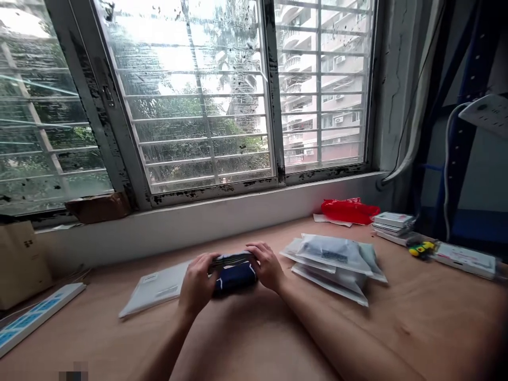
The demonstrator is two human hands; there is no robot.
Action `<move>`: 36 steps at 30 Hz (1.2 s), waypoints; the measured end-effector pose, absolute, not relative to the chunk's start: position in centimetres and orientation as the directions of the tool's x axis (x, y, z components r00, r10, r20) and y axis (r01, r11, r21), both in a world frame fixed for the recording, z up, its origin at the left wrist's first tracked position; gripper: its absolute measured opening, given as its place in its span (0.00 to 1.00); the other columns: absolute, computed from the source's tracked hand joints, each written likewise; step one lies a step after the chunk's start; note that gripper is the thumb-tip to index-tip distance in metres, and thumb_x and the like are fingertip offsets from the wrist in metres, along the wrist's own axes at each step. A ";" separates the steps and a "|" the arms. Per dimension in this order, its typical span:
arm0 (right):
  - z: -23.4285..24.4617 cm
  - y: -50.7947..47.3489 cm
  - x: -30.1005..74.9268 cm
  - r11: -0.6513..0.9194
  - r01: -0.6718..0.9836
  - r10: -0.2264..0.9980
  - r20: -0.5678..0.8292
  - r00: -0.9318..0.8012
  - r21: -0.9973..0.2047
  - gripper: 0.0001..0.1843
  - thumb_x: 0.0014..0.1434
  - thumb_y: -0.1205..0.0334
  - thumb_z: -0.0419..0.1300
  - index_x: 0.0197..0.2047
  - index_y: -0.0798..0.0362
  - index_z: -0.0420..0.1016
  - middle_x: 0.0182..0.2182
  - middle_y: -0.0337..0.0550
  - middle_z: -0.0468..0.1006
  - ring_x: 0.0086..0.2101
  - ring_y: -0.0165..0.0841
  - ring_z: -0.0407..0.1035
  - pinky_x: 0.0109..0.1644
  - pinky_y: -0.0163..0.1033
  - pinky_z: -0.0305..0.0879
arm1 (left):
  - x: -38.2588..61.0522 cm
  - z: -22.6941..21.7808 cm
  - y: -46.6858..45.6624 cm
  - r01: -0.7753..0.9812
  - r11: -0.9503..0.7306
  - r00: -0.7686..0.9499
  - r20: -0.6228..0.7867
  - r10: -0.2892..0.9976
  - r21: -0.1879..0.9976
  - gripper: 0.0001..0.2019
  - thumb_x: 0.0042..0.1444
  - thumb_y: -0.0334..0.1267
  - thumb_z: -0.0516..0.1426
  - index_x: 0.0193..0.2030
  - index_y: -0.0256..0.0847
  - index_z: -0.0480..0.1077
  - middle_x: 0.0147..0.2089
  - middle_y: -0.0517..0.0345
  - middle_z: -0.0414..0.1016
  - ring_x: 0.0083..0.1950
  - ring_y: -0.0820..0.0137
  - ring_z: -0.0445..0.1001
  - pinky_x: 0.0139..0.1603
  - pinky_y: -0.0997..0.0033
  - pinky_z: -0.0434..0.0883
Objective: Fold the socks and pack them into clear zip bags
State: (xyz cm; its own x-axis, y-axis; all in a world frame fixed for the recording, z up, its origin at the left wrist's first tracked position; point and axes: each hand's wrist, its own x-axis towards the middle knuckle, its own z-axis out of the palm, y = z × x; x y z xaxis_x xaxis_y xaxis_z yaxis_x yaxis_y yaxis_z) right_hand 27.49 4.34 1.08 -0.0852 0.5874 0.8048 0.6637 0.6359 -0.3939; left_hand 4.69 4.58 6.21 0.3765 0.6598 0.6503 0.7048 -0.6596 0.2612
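Observation:
A small folded navy cloth [237, 277] with white trim is held between my two hands, slightly blurred. Its upper edge looks lighter and layered. My left hand [199, 280] grips its left end, fingers curled over the top. At the opposite end, my right hand [266, 263] pinches the upper right corner between thumb and fingers. Behind and beside my left hand, a flat white plastic bag [156, 290] with labels lies on the wooden table [254, 338]. To the right of my right hand sits a stack of frosted plastic bags [331, 259].
A red plastic bag [349, 210], several white boxes [392, 221] and a yellow-and-black object [421, 248] lie at the back right. On the left are a power strip [39, 315] and a cardboard box [21, 264]. The windowsill wall [238, 209] bounds the table's far side.

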 end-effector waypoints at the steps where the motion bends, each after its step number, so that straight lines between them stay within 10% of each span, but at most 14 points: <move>1: 1.3 4.0 27.6 0.638 0.649 0.604 0.792 -0.087 -0.415 0.11 0.66 0.65 0.55 0.50 0.48 0.74 0.48 0.45 0.77 0.50 0.40 0.68 0.57 0.46 0.64 | 4.6 6.6 4.1 0.685 -0.652 0.363 0.623 0.693 0.325 0.13 0.61 0.40 0.52 0.49 0.43 0.71 0.48 0.50 0.78 0.51 0.58 0.74 0.55 0.57 0.69; 14: 0.0 -2.6 28.8 0.513 0.645 0.831 0.515 -0.209 -0.567 0.10 0.62 0.58 0.57 0.46 0.47 0.75 0.42 0.40 0.81 0.42 0.39 0.74 0.46 0.40 0.66 | 3.3 1.5 -1.2 0.502 -0.566 0.431 0.379 0.819 0.654 0.13 0.60 0.44 0.54 0.50 0.46 0.69 0.45 0.55 0.78 0.47 0.60 0.77 0.49 0.64 0.73; 22: -0.5 -2.6 28.8 0.409 0.476 0.912 0.369 -0.181 -0.778 0.27 0.44 0.65 0.68 0.50 0.51 0.73 0.38 0.37 0.80 0.37 0.35 0.72 0.40 0.35 0.65 | 2.8 -0.4 -1.1 0.328 -0.471 0.454 0.300 0.839 0.819 0.28 0.47 0.37 0.61 0.57 0.45 0.61 0.45 0.56 0.76 0.42 0.64 0.74 0.44 0.68 0.70; 36: -0.3 -2.9 27.7 0.428 0.591 0.900 0.385 -0.205 -0.684 0.16 0.46 0.64 0.68 0.41 0.50 0.77 0.35 0.37 0.80 0.36 0.35 0.71 0.38 0.34 0.60 | 3.2 -1.9 0.5 -0.099 -0.178 0.148 0.191 0.970 0.979 0.28 0.50 0.44 0.62 0.57 0.42 0.60 0.47 0.52 0.76 0.44 0.61 0.76 0.42 0.66 0.71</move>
